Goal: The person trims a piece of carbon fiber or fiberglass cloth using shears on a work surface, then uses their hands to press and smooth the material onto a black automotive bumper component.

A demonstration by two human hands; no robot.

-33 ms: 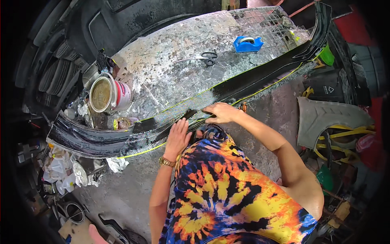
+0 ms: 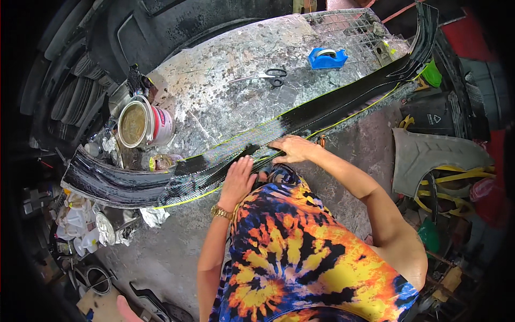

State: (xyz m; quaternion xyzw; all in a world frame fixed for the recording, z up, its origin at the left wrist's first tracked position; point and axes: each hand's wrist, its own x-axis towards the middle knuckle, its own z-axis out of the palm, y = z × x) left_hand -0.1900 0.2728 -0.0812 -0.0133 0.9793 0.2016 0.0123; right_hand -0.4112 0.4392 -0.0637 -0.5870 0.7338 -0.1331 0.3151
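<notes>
A long black mould (image 2: 120,185) curves across the near side of the workbench. Black woven carbon-fibre cloth (image 2: 316,115) lies along its middle and right, with yellow tape lines (image 2: 354,114) at its edges. My left hand (image 2: 240,177) rests on the near edge of the cloth, fingers stretched out and pointing away from me. To its right, my right hand (image 2: 292,148) lies on the same near edge, its fingers reaching left over the cloth. Its fingertips press on the weave; nothing shows in its grasp. A little of the cloth's edge is hidden under both hands.
Beyond the mould, scissors (image 2: 268,76) and a blue tape dispenser (image 2: 327,58) lie on the spattered workbench (image 2: 214,70). An open can (image 2: 140,124) stands at the left. Plastic cups and crumpled foil (image 2: 155,217) crowd the left side. A grey panel (image 2: 434,155) is at the right.
My left hand has shifted very slightly along the near edge, toward my right hand. The right hand and the cloth look the same.
</notes>
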